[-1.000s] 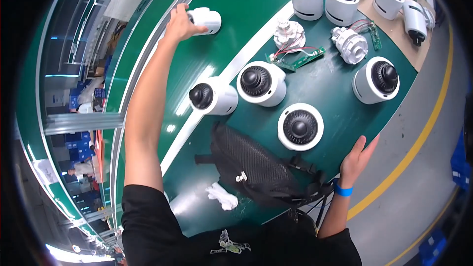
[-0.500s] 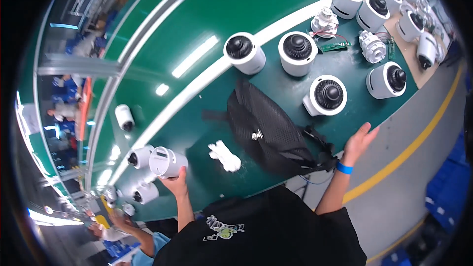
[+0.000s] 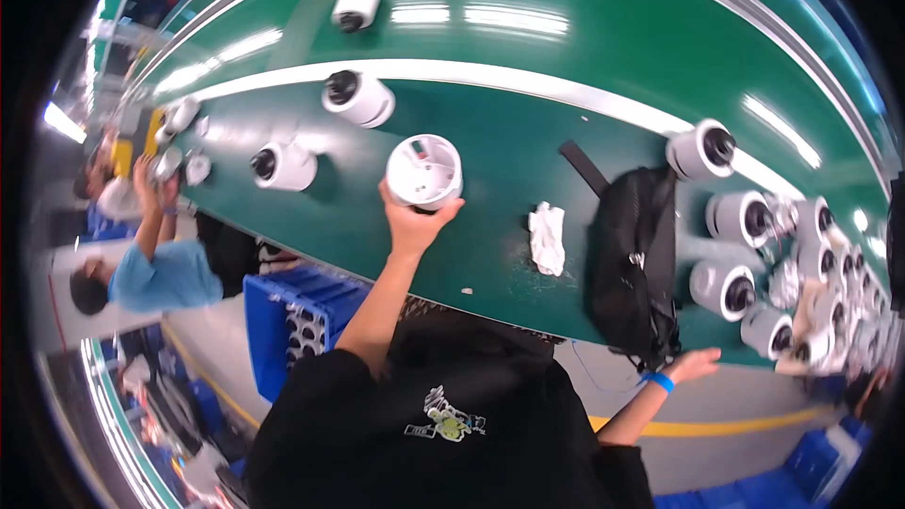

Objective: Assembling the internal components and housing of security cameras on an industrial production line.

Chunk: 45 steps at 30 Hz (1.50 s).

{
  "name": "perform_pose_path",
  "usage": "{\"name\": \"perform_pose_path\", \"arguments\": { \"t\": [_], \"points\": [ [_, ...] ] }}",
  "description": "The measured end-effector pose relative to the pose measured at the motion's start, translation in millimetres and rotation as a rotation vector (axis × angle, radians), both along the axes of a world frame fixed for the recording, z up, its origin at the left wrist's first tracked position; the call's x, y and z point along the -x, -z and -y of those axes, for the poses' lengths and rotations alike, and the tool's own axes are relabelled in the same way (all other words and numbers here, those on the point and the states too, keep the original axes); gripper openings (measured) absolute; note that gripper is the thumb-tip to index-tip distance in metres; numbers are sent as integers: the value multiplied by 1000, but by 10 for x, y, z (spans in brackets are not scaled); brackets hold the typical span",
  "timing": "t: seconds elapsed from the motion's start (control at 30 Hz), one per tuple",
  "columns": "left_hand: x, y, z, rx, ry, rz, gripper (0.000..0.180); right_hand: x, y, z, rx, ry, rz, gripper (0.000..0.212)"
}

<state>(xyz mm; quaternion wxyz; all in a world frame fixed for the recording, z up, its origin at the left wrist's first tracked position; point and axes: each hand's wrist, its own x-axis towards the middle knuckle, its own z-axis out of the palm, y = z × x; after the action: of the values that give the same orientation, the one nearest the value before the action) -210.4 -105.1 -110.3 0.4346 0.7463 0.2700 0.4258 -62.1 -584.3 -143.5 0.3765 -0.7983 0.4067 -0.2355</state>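
My left hand (image 3: 419,226) is wrapped round a white cylindrical housing (image 3: 424,170) and holds it up over the green bench with its hollow end toward me. Small fittings show inside that housing. Over the bench's near edge, my right hand (image 3: 696,365) is open and empty, its fingers stretched out beside a black mesh bag (image 3: 633,264). A crumpled white cloth (image 3: 547,238) lies between the bag and the housing. To the left of the housing, white dome cameras (image 3: 286,166) with black ends lie on their sides, one of them (image 3: 358,98) farther back.
Several more dome cameras (image 3: 724,289) crowd the bench's right end. Another camera (image 3: 358,4) lies beyond the pale strip. Below the near edge stands a blue crate (image 3: 273,320) with round parts in it. A co-worker in a blue shirt (image 3: 165,273) works at the far left.
My view has swung left, bringing the co-worker and blue crate into sight. The housing in my left hand now shows its inside more fully. My right hand stays open near the bag.
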Motion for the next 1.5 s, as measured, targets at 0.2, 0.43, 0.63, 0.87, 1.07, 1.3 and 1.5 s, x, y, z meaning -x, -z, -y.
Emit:
{"name": "perform_pose_path", "arguments": {
  "t": [0.2, 0.43, 0.63, 0.87, 1.07, 1.3, 1.5],
  "points": [
    [-11, 69, -183, 135, 69, -75, 88, -282, 635, 197, 500, -96, 134, 65],
    [-76, 23, -19, 174, 213, 24, 90, -253, -819, -355, 376, -413, 632, 44],
    [-193, 1, -42, 125, 224, -6, 86, -1524, -1821, -297, 631, -809, 504, 30],
    [-38, -85, -93, 148, 117, -124, 89, -2823, -1246, -571, 927, -1124, -507, 65],
    [-104, 64, -101, 107, 170, -84, 95, -2976, -1197, -508, 1073, -1218, -655, 30],
    [-149, -23, -57, 185, 210, 5, 88, -2710, -1690, -343, 939, -1024, 228, 41],
    [-107, -41, -45, 188, 218, 44, 86, -1309, -2570, -1270, 540, -1120, 854, 45]
  ]
}}
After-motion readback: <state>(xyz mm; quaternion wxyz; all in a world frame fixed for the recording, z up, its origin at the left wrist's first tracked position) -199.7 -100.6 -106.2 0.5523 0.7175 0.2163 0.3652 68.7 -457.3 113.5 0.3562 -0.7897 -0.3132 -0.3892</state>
